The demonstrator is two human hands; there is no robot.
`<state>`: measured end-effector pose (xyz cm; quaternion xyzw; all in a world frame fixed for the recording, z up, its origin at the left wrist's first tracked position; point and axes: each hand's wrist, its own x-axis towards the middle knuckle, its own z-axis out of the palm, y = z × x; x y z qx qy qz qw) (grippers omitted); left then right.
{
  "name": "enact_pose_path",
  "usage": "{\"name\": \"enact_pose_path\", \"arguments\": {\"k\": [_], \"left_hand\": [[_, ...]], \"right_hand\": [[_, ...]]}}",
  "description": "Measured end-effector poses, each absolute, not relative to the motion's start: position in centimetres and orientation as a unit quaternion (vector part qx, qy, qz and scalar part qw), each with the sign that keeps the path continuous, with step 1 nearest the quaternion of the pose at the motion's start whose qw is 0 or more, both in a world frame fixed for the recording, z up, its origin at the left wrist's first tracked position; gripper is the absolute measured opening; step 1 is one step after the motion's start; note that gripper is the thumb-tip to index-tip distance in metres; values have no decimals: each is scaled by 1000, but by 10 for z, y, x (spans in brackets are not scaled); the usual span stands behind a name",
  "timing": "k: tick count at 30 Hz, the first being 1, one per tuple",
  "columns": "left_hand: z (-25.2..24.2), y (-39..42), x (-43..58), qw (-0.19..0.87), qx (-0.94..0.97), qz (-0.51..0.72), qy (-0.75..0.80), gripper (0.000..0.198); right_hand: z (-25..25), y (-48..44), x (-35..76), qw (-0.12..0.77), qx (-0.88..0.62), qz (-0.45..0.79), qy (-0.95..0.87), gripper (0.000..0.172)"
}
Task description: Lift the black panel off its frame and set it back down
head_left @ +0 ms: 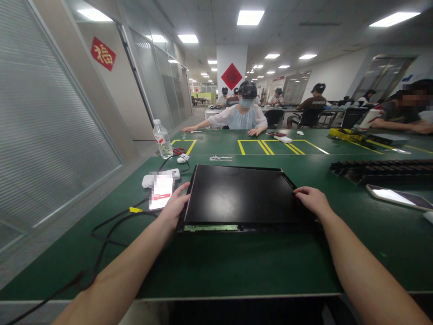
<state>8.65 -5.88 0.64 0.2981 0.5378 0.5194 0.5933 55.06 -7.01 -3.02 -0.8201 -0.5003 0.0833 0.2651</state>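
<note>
A flat black panel (238, 195), like a monitor screen lying face up, rests on the green table (216, 266) in front of me. A strip of circuit board shows along its near edge. My left hand (176, 205) grips the panel's left edge, thumb on top. My right hand (313, 201) holds the right edge near the front corner, fingers curled over it.
A phone (161, 192) with a lit screen and a white charger lie left of the panel, with black cables trailing off. A water bottle (162, 139) stands further back. Another phone (399, 197) and black trays (382, 169) lie right. A person in a mask sits opposite; others work behind.
</note>
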Motion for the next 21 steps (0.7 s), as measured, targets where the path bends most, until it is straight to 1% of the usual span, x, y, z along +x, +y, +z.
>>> {"name": "enact_pose_path", "arguments": {"k": [2, 8, 14, 21], "left_hand": [[11, -61, 86, 603, 300, 508, 537, 75], [14, -62, 86, 618, 292, 501, 531, 58], [16, -64, 87, 627, 294, 500, 520, 48], [19, -67, 89, 621, 307, 493, 527, 43]], "right_hand": [[-30, -70, 550, 266, -820, 80, -500, 23], [-31, -70, 550, 271, -820, 82, -497, 22], [-30, -70, 548, 256, -821, 82, -503, 23], [-31, -70, 547, 258, -820, 72, -506, 23]]}}
